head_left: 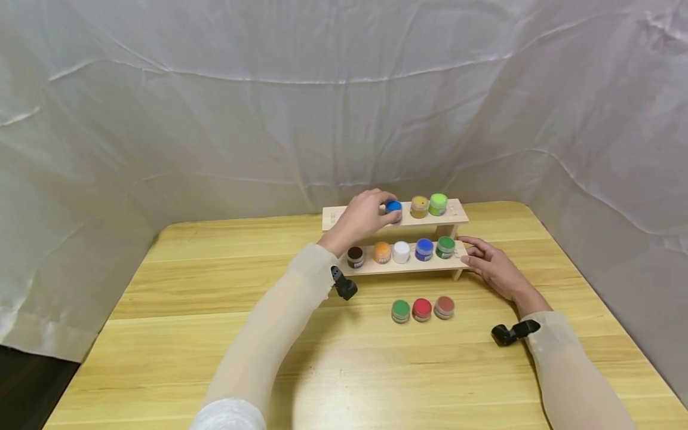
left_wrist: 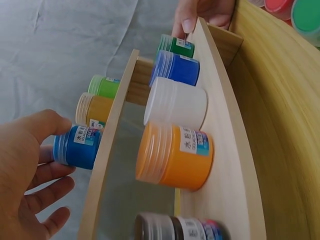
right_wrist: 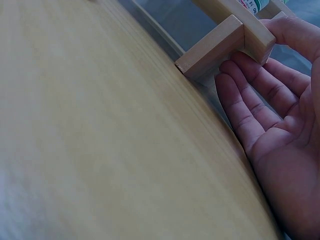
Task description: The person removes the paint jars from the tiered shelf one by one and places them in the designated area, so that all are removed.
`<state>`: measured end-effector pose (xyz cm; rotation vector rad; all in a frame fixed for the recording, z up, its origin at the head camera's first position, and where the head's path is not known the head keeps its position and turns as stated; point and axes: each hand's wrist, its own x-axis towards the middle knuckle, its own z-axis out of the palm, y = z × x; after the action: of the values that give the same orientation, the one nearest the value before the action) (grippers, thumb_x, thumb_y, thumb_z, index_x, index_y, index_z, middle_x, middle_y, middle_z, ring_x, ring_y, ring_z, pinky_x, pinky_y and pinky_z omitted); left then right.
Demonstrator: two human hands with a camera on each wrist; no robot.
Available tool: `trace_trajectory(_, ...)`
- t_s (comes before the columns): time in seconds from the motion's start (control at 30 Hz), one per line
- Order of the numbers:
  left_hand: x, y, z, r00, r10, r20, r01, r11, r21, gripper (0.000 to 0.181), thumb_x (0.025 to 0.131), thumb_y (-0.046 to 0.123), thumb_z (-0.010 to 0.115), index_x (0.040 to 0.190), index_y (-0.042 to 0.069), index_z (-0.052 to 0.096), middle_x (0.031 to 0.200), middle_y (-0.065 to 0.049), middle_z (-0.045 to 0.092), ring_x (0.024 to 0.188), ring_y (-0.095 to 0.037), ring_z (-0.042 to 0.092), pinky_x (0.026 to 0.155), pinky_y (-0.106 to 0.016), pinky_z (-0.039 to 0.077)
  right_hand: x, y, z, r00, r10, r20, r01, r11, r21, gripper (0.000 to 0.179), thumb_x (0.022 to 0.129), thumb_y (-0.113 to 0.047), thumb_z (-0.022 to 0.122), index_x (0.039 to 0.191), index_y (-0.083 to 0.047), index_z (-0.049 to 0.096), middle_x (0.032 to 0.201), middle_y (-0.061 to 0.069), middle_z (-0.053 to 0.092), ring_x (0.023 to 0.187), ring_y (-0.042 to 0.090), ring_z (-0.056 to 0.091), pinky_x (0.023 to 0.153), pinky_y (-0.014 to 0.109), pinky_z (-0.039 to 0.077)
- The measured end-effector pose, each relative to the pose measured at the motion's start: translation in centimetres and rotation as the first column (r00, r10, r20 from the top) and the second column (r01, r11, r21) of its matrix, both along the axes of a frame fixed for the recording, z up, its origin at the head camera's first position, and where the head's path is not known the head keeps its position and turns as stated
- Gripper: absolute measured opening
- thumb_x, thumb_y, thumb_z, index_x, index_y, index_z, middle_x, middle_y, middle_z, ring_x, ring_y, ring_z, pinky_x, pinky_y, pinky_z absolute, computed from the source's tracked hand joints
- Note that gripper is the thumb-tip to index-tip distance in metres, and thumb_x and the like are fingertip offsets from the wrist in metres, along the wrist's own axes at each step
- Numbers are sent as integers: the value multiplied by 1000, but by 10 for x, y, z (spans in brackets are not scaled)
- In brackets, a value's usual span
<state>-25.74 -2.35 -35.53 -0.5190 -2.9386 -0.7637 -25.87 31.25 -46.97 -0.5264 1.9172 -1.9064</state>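
My left hand [head_left: 361,216] is at the upper step of a two-step wooden rack [head_left: 301,270]. Its thumb and index finger pinch a light blue paint jar [left_wrist: 80,146] standing on that step, the other fingers spread beside it. Right of this jar are a yellow-ochre paint jar [head_left: 419,206] and a lime green one [head_left: 438,204]. With my right hand [head_left: 497,272] I grip the right end of the lower step, thumb on top and fingers below. Along that step stand dark brown [head_left: 355,257], orange [head_left: 382,252], white [head_left: 401,252], blue [head_left: 424,249] and dark green jars [head_left: 445,247].
In front of the rack, a green jar [head_left: 400,311], a red jar [head_left: 421,309] and a brownish-red jar [head_left: 444,307] stand in a row on the wooden table [head_left: 215,286]. A grey cloth [head_left: 242,119] hangs behind and at both sides.
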Motion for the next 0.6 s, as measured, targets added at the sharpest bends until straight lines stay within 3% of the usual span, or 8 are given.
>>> trace_trajectory(0.6,22,-21,5,994,-74,-80,75,997,14,44,96,45,59,129,17,63,123,2,62,118,-17,51,105,-37,35,0,0,2,1000,2,-3,-2,1000,-13,59,98,-6,58,148,7,29,103,4,56,94,8,58,82,22,53)
